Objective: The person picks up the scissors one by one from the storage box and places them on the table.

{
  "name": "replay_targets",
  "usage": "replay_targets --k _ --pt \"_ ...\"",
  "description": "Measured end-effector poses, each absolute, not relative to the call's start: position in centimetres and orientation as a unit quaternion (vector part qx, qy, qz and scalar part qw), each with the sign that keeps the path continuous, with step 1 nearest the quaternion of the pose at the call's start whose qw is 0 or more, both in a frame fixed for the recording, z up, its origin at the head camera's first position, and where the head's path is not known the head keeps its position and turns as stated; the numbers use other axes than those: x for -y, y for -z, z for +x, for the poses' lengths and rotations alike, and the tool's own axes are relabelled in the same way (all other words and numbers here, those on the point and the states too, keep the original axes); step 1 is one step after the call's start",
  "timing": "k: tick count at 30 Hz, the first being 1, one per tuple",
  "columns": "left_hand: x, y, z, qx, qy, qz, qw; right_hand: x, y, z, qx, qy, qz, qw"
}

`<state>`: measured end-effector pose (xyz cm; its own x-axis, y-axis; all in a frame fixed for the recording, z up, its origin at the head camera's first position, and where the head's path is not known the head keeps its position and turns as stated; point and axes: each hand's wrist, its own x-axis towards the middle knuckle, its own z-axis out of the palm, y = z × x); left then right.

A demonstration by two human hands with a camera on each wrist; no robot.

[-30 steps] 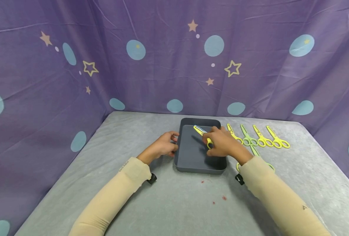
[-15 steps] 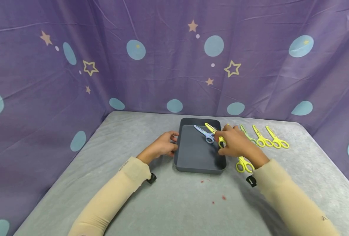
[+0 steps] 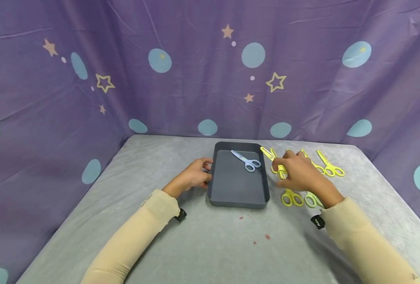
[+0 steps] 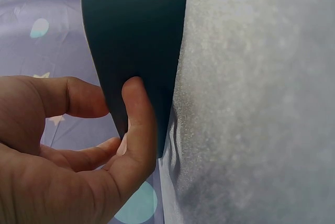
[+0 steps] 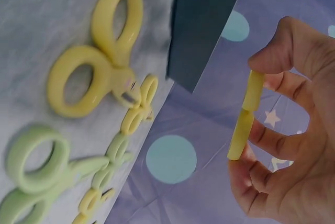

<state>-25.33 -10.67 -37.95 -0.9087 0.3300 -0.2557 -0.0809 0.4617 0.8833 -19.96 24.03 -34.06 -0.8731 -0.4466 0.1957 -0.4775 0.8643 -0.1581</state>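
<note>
Above the table just right of the grey tray (image 3: 236, 194), my right hand (image 3: 298, 171) pinches a pair of yellow scissors (image 3: 268, 153) by the handles, blades pointing to the far left. In the right wrist view the handles of the yellow scissors (image 5: 242, 132) sit between thumb and fingertips. Blue scissors (image 3: 247, 161) lie inside the tray near its far end. My left hand (image 3: 193, 176) is at the tray's left side; in the left wrist view its loosely bent fingers (image 4: 138, 124) touch the tray's outer wall (image 4: 133, 30).
To the right of the tray lie more scissors: yellow scissors (image 3: 291, 198) and green scissors (image 3: 311, 200) nearer me, yellow scissors (image 3: 330, 167) in a row farther back. My right hand partly hides several. A purple curtain (image 3: 196, 98) stands behind the table.
My right hand has carried the yellow scissors rightward, from over the tray to beyond its right wall. The blue scissors in the tray are now uncovered. My left hand stays at the tray.
</note>
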Motion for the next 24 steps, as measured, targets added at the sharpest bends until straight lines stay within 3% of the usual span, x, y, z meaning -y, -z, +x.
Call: replay_targets --k 24 --pt "10.7 38.3 -25.5 -0.829 -0.518 0.077 0.197 -30.5 35.6 -17.3 0.973 -0.088 0.196 0.079"
